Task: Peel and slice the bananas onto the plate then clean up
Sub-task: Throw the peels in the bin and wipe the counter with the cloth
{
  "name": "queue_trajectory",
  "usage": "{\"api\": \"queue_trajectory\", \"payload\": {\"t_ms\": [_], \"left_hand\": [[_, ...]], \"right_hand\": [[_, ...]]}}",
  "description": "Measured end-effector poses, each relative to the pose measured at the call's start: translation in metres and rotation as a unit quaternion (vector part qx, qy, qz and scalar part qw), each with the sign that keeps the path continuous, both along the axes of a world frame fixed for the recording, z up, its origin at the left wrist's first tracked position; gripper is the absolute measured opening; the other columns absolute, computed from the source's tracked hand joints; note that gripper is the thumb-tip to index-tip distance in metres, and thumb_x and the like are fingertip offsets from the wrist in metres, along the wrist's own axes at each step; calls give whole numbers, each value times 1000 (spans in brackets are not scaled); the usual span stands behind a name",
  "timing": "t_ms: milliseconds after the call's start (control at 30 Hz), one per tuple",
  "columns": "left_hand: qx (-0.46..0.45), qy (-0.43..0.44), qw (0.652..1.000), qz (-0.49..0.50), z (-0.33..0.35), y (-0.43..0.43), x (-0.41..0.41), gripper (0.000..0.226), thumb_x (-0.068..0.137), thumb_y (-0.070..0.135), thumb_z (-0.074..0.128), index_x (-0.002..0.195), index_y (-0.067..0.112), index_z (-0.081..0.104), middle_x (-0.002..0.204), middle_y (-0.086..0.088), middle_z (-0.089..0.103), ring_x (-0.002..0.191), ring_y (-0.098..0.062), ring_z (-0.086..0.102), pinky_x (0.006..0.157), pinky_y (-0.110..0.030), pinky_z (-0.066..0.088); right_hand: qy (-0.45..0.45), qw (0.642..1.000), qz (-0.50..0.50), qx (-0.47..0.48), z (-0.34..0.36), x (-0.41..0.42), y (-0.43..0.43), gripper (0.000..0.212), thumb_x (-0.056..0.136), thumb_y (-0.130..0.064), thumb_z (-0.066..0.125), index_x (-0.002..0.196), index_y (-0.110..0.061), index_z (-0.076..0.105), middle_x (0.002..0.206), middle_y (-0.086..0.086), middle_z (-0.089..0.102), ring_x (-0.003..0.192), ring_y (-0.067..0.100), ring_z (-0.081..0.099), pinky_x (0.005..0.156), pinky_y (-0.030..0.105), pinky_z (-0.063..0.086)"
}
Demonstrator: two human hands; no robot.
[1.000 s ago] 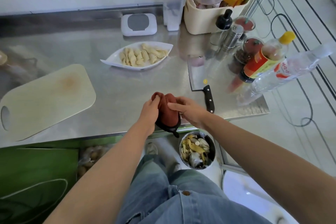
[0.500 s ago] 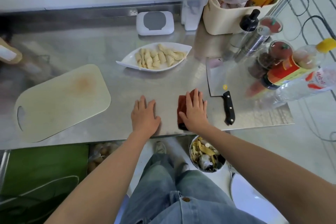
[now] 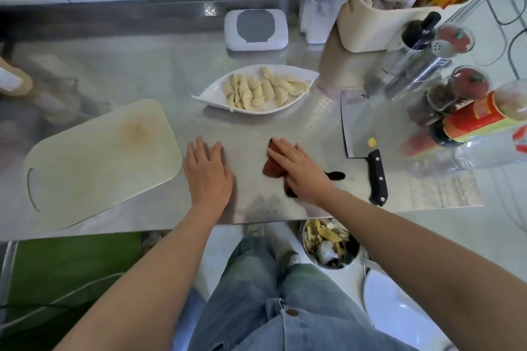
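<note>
1. The cutting board point(image 3: 97, 159) lies flat on the steel counter point(image 3: 256, 128), to the left of the plate point(image 3: 212, 94) and nearer to you than it.
2. Your left hand point(image 3: 206, 172) rests palm down on the bare steel, on your side of the plate's left tip and just right of the board. Its fingers are straight and close together, gripping nothing.
3. The plate holds the banana slices point(image 3: 262, 91), laid in rough rows across its middle. A white wipes box point(image 3: 255, 28) stands behind the plate.
4. The dark red cloth point(image 3: 272, 168) lies on your side of the plate, apart from it. Your right hand point(image 3: 302, 172) presses flat on the cloth with straight fingers, not curled round it.
5. The cleaver point(image 3: 359, 125) lies flat to the right of the plate, black handle toward you, and neither hand touches it.
6. A bin of peels point(image 3: 330, 245) stands below the counter edge, nearer you than the plate and to its right.
7. Bottles and jars point(image 3: 470, 120) crowd the far right, beyond the cleaver from the plate.
</note>
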State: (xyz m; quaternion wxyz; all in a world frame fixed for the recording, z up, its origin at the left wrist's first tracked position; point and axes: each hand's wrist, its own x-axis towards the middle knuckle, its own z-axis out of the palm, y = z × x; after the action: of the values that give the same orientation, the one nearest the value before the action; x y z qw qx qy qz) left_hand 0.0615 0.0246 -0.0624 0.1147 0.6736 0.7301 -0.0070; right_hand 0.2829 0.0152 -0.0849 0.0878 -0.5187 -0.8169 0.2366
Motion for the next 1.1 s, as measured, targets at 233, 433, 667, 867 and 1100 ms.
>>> {"api": "queue_trajectory", "payload": {"t_ms": [233, 433, 667, 867, 1100], "left_hand": [[-102, -4, 991, 81, -5, 0, -12, 72, 99, 40, 35, 152, 3, 4, 159, -21, 2, 147, -35, 0, 116, -58, 7], [-17, -42, 998, 51, 2, -14, -29, 46, 94, 28, 47, 135, 8, 41, 148, -25, 30, 135, -40, 29, 113, -51, 24], [-86, -1, 989, 124, -1, -32, -75, 59, 98, 27, 41, 152, 18, 18, 160, -16, 5, 147, -35, 6, 116, -57, 11], [-41, 11, 996, 75, 3, -42, -90, 51, 101, 19, 32, 152, 19, 23, 160, -5, 18, 145, -24, 22, 119, -48, 8], [83, -131, 981, 116, 14, -57, -92, 38, 92, 4, 44, 127, 8, 60, 121, -14, 65, 112, -33, 58, 103, -43, 39]], "right_hand": [[47, 971, -235, 26, 8, 23, 5, 57, 70, 10, 46, 123, -5, 60, 140, 12, 47, 121, 37, 45, 106, 47, 35], [119, 961, -251, -3, 21, -1, 1, 49, 74, 7, 45, 117, -9, 63, 127, 7, 53, 116, 26, 49, 102, 35, 41], [99, 974, -161, -121, 47, -66, 18, 35, 82, -37, 38, 75, -22, 69, 85, -6, 69, 80, 16, 62, 73, 36, 53], [-5, 988, 121, -100, 58, -154, 41, 44, 94, -41, 42, 137, -31, 48, 145, -8, 46, 120, 17, 54, 96, 35, 45], [-154, 965, 191, -90, 47, -183, 39, 54, 99, -37, 30, 151, -24, 20, 160, -14, 4, 127, 19, 47, 90, 34, 43]]}}
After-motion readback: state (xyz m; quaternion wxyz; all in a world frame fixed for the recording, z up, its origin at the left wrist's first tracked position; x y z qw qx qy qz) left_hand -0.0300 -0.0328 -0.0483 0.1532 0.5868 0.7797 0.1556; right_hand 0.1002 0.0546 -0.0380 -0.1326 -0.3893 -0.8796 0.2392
